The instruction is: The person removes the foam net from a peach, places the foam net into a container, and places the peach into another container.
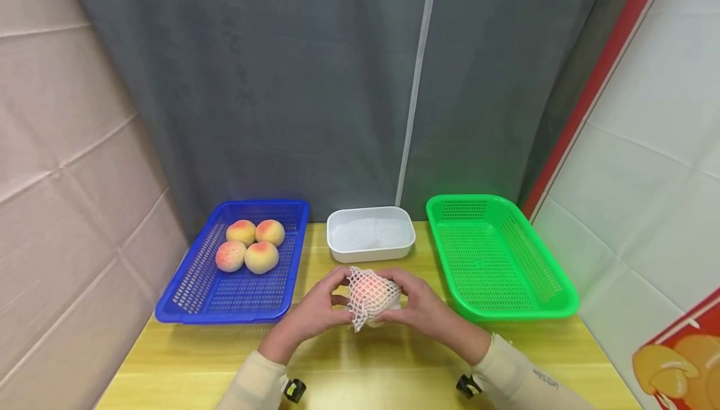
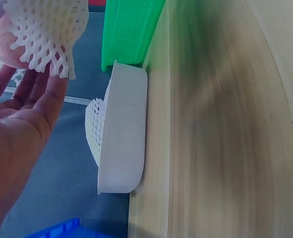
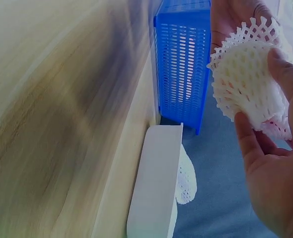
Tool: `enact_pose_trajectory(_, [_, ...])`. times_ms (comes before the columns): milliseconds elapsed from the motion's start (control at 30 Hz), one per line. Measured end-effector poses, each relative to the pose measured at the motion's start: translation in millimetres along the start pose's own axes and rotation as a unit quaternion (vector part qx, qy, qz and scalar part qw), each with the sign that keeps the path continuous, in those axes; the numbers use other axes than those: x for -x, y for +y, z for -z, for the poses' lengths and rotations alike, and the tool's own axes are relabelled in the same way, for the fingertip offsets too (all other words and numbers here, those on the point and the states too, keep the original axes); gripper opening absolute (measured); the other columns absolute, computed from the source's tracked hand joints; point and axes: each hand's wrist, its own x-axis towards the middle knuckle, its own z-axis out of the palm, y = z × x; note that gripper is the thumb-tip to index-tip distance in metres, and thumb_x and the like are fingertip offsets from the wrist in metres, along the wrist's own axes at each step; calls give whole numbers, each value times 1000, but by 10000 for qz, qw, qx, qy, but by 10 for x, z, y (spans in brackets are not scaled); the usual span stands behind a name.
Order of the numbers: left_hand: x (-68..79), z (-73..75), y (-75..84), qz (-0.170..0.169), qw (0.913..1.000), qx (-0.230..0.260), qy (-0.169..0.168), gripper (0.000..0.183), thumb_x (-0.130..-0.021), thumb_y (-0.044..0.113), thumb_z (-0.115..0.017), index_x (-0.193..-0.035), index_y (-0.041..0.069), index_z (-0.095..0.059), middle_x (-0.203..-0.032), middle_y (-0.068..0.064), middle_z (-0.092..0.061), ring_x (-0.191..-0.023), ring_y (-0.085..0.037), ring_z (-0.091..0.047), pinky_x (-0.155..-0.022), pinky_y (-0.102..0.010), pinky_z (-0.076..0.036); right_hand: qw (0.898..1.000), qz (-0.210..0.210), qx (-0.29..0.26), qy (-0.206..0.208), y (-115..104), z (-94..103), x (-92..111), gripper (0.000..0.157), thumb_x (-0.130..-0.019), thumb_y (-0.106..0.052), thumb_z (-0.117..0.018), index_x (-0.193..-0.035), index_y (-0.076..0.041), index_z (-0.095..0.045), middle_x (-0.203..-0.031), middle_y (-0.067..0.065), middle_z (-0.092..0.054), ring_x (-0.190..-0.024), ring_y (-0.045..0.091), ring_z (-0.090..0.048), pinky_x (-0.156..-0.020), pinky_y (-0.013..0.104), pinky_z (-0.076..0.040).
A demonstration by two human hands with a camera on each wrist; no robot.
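Above the table, in the middle of the head view, both hands hold a peach (image 1: 368, 289) inside a white foam fruit net (image 1: 388, 300). My left hand (image 1: 317, 311) grips the net's open left edge; in the left wrist view its fingers (image 2: 52, 96) lie under the peach and the net's frayed rim. My right hand (image 1: 425, 307) holds the wrapped peach from the right. In the right wrist view, thumb and fingers (image 3: 285, 72) of that hand curl round the net, and the mesh covers most of the fruit.
A blue basket (image 1: 185, 310) with several peaches (image 1: 261, 257) stands at the left. Behind the hands is a small white basket (image 1: 368, 254); foam nets (image 2: 94, 126) stick up over its rim. To the right stands a green basket (image 1: 478, 263). A grey curtain (image 1: 281, 85) hangs behind.
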Motion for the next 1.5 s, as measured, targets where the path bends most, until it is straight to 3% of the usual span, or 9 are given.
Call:
enact_pose_trajectory(300, [2,-7,43,155,9993,230,-247,69,-82,-4,-78,-146,6,-54,-141,-16,-58,-121,-33,-67,-101,-54,-61,9996,107,-109,244,-5,-56,1,68,-76,-19,-101,-138,-14,-72,-134,-1,-73,-118,19,-71,-101,37,-61])
enact_pose_trajectory(533, [0,-13,63,285,9985,294,-359,72,-84,-1,-77,-151,6,-51,-141,-18,-60,-118,-34,-70,-91,-43,-65,9977,229,-343,541,20,-95,5,60,-76,-15,-99,-132,-12,-75,-128,2,-74,-115,19,-71,-99,34,-61])
enact_pose_trajectory(767, [0,-14,36,285,9992,61,-264,68,-86,3,-82,-149,8,-54,-137,-13,-61,-120,-28,-66,-96,-38,-63,9964,291,-483,631,35,-126,10,42,-80,-11,-97,-116,-13,-75,-112,3,-72,-101,16,-69,-88,33,-64])
enact_pose_trajectory(1000, [8,16,10,329,9994,19,-55,70,-85,-2,-81,-148,4,-54,-140,-18,-60,-119,-27,-64,-95,-35,-63,9968,363,-282,659,19,-138,17,24,-87,-9,-93,-103,-17,-76,-100,-3,-75,-94,15,-71,-86,32,-61])
enact_pose_trajectory(1100, [6,33,6,306,9995,50,-21,70,-83,-4,-81,-147,5,-56,-140,-17,-60,-120,-28,-64,-94,-35,-63,9982,340,-91,484,2,-117,19,21,-89,-8,-91,-104,-14,-78,-99,-4,-78,-93,14,-73,-88,34,-62])
enact_pose_trajectory(1233, [3,58,-2,357,9993,141,28,69,-81,-5,-80,-145,6,-58,-137,-15,-62,-119,-29,-64,-92,-36,-64,9996,-29,275,-41,-54,-51,17,27,-92,-10,-89,-114,-12,-74,-104,-4,-78,-93,11,-73,-85,34,-63])
enact_pose_trajectory(1367, [1,70,-9,425,9988,260,21,67,-79,-6,-75,-144,7,-59,-136,-14,-63,-116,-29,-65,-87,-37,-65,9946,-351,794,-566,-123,7,2,33,-95,-12,-88,-121,-11,-69,-103,-4,-77,-89,7,-70,-78,31,-63])
enact_pose_trajectory(1500, [-7,71,-13,532,9983,250,-28,66,-81,-7,-73,-144,8,-59,-135,-13,-63,-114,-27,-66,-84,-37,-65,9883,-395,1240,-800,-157,26,-23,35,-96,-14,-87,-124,-11,-66,-100,-4,-75,-86,5,-68,-74,27,-60])
